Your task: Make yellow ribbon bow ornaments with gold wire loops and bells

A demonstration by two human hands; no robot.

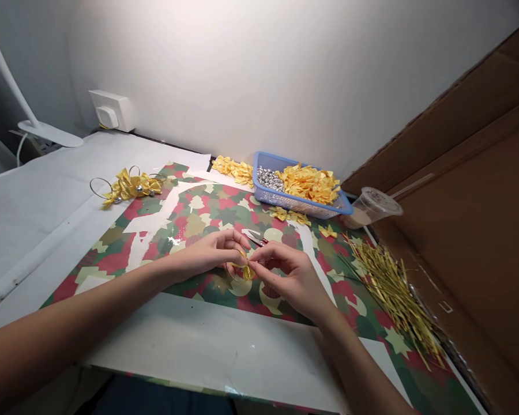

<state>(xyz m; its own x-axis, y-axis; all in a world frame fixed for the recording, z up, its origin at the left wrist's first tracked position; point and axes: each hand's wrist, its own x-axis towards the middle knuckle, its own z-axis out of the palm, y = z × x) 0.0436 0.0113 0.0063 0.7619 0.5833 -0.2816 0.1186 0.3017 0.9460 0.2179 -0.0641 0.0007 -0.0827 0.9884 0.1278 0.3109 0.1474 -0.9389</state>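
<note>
Over the patterned paper, my left hand [225, 251] pinches a yellow ribbon bow [248, 272] that has a thin gold wire loop hanging from it. My right hand [285, 271] meets it from the right, thumb and forefinger closed at the bow's edge; whether they grip the wire or the ribbon is too small to tell. Just beyond the fingertips lies a pair of small scissors [256, 237] with dark red handles, partly covered by my hands. Off to the left sits a cluster of yellow bows [134, 185] with wire loops and silver bells.
A blue basket [303, 207] by the wall holds silver bells [270, 180] and yellow bows [309, 183]. More bows [233, 170] lie beside it. A clear plastic cup [372, 207] tilts near gold wire ties [393, 294] on the right, along a cardboard box [471, 202]. A lamp base [52, 134] stands left.
</note>
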